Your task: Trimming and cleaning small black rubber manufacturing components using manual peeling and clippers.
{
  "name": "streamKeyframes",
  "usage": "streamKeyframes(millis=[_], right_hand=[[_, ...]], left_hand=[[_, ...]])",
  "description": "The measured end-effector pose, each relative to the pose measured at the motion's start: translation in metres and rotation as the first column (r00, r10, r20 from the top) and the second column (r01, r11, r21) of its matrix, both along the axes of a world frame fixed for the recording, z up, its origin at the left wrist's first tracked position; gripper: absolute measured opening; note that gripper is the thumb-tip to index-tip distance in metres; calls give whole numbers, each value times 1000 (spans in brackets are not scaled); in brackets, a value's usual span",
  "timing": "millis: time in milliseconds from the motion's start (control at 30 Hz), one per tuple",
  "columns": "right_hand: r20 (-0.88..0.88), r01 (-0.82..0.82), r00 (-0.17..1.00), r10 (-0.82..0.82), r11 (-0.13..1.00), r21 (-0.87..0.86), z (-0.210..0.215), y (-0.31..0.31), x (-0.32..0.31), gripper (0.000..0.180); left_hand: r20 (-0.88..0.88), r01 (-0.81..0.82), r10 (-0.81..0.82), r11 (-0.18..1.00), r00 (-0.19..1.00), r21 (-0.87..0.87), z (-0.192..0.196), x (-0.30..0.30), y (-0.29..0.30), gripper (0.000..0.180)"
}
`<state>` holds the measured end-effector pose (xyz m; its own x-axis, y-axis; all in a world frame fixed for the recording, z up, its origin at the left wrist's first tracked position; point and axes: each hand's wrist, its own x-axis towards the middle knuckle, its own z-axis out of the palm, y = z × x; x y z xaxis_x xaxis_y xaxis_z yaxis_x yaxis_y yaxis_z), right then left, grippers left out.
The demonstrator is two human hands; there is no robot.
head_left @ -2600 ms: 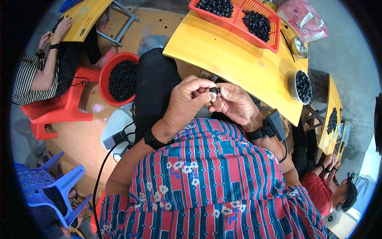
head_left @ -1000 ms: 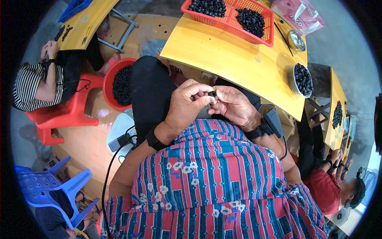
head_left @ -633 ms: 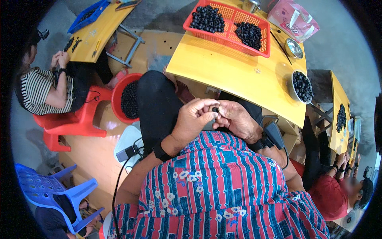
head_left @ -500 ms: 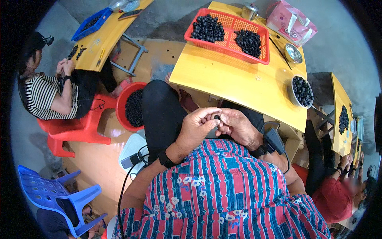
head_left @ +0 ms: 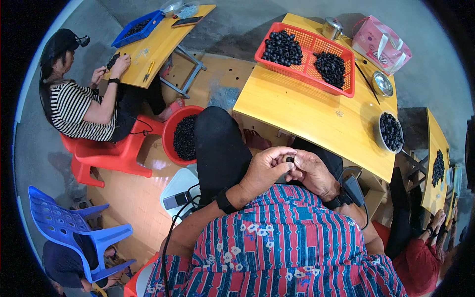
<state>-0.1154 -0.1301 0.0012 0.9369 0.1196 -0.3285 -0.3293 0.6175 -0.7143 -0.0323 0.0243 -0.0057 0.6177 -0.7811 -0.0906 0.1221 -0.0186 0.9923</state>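
Note:
Close in front of my body, over my lap, my left hand [head_left: 267,172] and my right hand [head_left: 315,173] meet with bent fingers. Between their fingertips is a small round black part [head_left: 290,159], pinched from both sides. Its exact kind is too small to make out, and fingers partly cover it. Beyond my hands, a red plastic basket [head_left: 308,81] on the yellow table holds two heaps of similar black parts, larger-looking at left [head_left: 283,48] and smaller at right [head_left: 329,69]. A bowl of black parts [head_left: 391,132] stands at the table's right edge.
The yellow table [head_left: 307,116] also bears a metal bowl [head_left: 382,84], a dark rod [head_left: 366,81], a metal pot [head_left: 332,28] and a pink bag [head_left: 381,44]. A red tub [head_left: 169,134] of black parts stands left of my leg. Co-workers sit at tables on both sides.
The whole view has shifted, so the scene sits further right and lower. My hands keep pinching the black part, turned slightly. The striped-shirt co-worker's hands have moved apart.

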Motion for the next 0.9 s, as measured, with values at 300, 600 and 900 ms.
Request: streamKeyframes(millis=[300, 600, 900], right_hand=[[43, -22, 999, 21, 999, 39, -1, -2, 3, 34], [61, 12, 998, -14, 999, 40, -5, -2, 0, 32], [45, 13, 999, -14, 1000, 7, -1, -1, 1, 32]], left_hand=[[-159, 19, -30, 997, 987, -72, 0, 2, -4, 28], [-152, 40, -57, 993, 987, -109, -2, 2, -5, 30], [-172, 21, -36, 996, 984, -92, -2, 1, -4, 29]])
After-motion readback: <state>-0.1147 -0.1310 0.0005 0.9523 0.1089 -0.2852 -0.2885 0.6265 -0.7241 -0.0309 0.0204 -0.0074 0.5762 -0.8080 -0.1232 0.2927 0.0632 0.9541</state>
